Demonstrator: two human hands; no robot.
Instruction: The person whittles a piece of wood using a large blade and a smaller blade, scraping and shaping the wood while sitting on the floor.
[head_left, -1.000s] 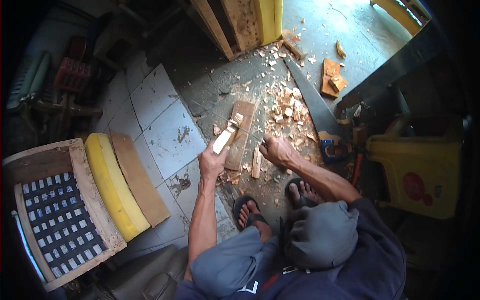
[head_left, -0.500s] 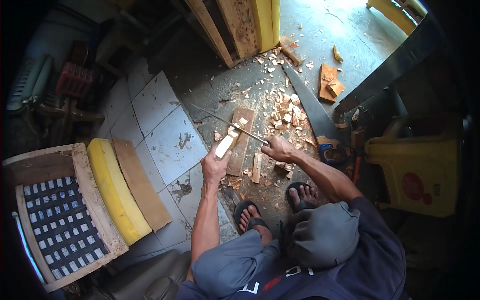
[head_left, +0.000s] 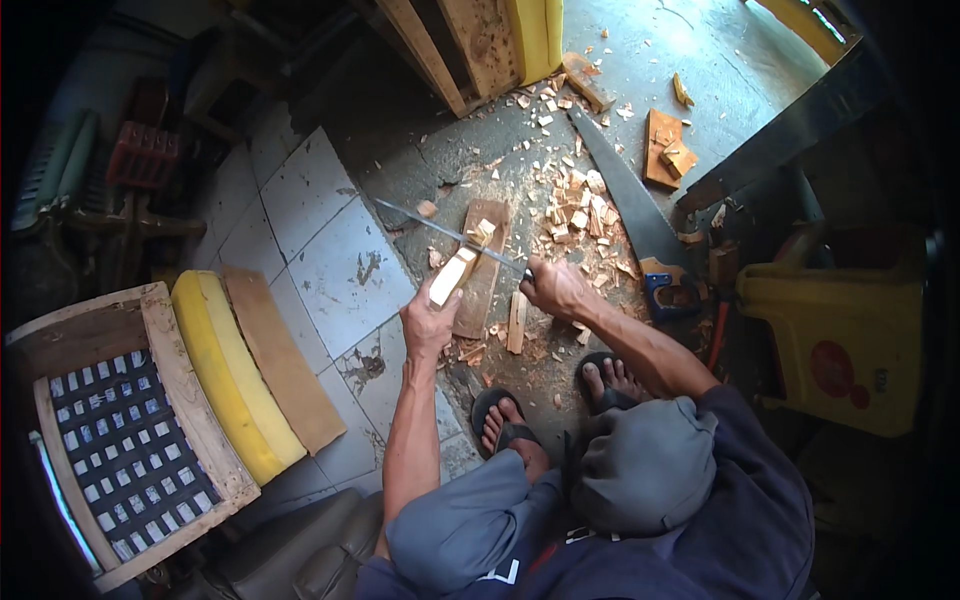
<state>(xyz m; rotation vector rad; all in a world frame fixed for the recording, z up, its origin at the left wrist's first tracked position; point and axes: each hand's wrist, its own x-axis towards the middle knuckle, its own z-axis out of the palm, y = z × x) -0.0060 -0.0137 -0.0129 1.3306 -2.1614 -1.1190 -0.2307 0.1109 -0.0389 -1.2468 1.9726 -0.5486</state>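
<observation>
My left hand is closed round the near end of a pale wood block, held tilted over a flat brown board on the floor. In my right hand is the handle of a machete; its long, thin blade lies across the far part of the block, close to or touching it. A light cut piece shows just beyond the blade. A narrow wood stick lies beside the board, below my right hand.
Many wood chips litter the floor. A handsaw lies at the right, near a yellow plastic container. A wooden frame with woven straps and yellow foam stand at the left. My sandalled feet are close below.
The blade and right hand have shifted slightly up and left. A wood chip now shows beyond the blade, where none was before. Both hands keep their holds.
</observation>
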